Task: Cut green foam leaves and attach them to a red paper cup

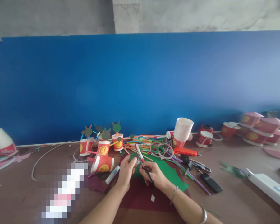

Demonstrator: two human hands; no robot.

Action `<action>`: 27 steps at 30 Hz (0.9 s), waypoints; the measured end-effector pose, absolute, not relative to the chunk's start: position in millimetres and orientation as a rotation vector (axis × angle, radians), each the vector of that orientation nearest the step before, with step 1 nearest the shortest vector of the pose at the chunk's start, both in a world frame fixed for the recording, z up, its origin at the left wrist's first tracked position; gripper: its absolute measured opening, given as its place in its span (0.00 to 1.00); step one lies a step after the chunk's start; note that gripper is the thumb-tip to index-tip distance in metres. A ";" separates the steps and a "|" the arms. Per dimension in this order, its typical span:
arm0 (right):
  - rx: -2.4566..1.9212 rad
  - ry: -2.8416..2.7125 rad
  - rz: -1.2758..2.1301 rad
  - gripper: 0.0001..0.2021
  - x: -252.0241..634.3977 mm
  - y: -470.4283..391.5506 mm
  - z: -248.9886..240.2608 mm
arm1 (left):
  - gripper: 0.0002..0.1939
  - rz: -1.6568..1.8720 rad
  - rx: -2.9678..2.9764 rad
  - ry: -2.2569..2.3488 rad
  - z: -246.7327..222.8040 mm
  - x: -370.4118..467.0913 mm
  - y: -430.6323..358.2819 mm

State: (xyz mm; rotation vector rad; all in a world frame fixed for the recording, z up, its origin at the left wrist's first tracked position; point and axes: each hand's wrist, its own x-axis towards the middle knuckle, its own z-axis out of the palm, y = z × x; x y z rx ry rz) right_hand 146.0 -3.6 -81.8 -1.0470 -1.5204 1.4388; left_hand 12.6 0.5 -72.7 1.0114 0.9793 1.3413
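Near the middle of the table, my left hand [127,170] is closed on a small piece of green paper [133,156]. My right hand [153,175] grips dark-handled scissors [149,175], whose blades point up and left beside the green piece. A white and red marker [140,153] lies by the scissors' blades; whether a hand touches it cannot be made out. Below and to the right of my hands are a large green sheet [171,171] and a dark red sheet [140,197]. A small white scrap [153,198] rests on the red sheet.
Red paper cups with green animal heads [117,127] stand at the back left. Colourful pipe cleaners [140,141], a tall cup stack [183,129], an orange cutter [185,151] and keys with a black fob [211,182] lie behind and right. A glue stick [112,175] is left of my hands.
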 end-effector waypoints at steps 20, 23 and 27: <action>-1.040 -1.523 1.458 0.11 145.9 -4.1 -79.7 | 0.18 1.357 0.946 1.005 -78.2 11.7 3.6; -1.046 -1.511 1.462 0.11 145.7 -3.9 -80.5 | 0.18 1.357 0.966 1.011 -79.2 11.2 4.3; -1.055 -1.511 1.463 0.11 145.2 -4.2 -80.6 | 0.19 1.414 0.954 1.032 -79.6 11.0 5.2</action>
